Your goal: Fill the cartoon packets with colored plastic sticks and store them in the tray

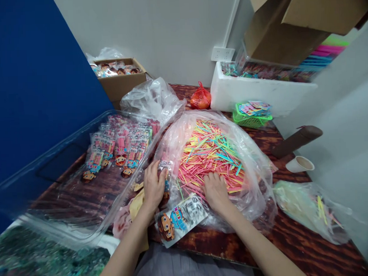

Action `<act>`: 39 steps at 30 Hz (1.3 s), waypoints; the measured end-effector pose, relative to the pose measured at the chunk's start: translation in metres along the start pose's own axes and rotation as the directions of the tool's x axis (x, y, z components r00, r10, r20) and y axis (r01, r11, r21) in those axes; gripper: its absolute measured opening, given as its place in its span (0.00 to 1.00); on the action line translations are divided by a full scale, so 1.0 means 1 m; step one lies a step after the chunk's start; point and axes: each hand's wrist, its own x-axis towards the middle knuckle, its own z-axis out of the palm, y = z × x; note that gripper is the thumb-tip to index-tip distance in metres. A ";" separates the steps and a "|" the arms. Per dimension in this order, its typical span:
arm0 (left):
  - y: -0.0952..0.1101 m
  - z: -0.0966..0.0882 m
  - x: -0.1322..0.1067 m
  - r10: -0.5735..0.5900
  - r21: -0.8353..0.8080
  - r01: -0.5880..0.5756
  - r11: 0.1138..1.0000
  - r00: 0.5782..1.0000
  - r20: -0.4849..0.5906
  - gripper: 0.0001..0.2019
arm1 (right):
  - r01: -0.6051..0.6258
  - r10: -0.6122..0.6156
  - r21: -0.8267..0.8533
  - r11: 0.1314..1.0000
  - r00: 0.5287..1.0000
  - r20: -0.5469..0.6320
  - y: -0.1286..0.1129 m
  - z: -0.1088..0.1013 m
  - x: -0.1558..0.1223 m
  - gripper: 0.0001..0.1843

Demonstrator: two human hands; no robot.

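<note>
My left hand is closed around a small clear packet at the left edge of a large open plastic bag. The bag holds a heap of thin coloured sticks in pink, yellow, green and blue. My right hand reaches into the near side of that heap, fingers buried among the sticks, so their grip is hidden. A printed header card with a cartoon face lies in front of the bag between my wrists.
A clear plastic tray at left holds rows of filled packets. Behind stand a cardboard box, a red bag, a white foam box and a green basket. A paper cup and another stick bag lie right.
</note>
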 end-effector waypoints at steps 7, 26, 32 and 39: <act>0.009 -0.022 -0.012 -0.054 -0.126 0.055 0.991 0.998 0.009 0.16 | 0.045 -0.046 0.006 0.999 0.995 0.093 0.005 -0.009 0.007 0.10; -0.003 -0.037 -0.029 -0.140 -0.254 0.160 0.954 0.986 0.095 0.14 | 0.026 -0.035 0.174 0.984 0.998 0.046 0.034 -0.013 0.018 0.10; 0.008 -0.038 -0.030 -0.111 -0.201 0.139 0.970 0.983 0.145 0.14 | 0.058 -0.066 0.510 0.858 0.998 -0.002 0.045 -0.018 0.026 0.14; 0.020 -0.038 -0.032 -0.055 -0.170 0.089 0.981 0.979 0.194 0.13 | 0.014 -0.026 0.668 0.744 1.000 0.009 0.044 -0.016 0.029 0.07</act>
